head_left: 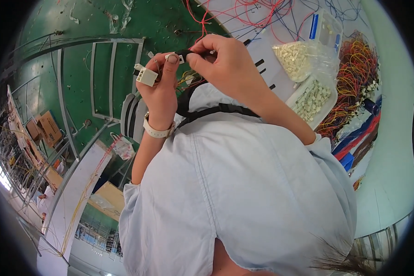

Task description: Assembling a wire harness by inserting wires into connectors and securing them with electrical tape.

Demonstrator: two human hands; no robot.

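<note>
My left hand (158,94), with a white watch band on its wrist, is closed around white plastic connectors. A boxy connector housing (146,76) sticks out on its left side. A smaller white connector (181,58) is pinched under the thumb. My right hand (230,64) meets it from the right, thumb and forefinger closed on a black sleeve-like piece (186,53) beside the small connector. Whether this piece is tape or tubing I cannot make out. Thin yellow and red wires (186,79) hang below the hands.
On the white table (237,16) lie loose red wires (250,14), a bag of cream connectors (292,59) and a plastic tub (312,120) of white connectors. Bundled coloured wires (359,60) lie far right. Left are a metal frame (94,83) and a cardboard box (49,129) over green floor (78,60).
</note>
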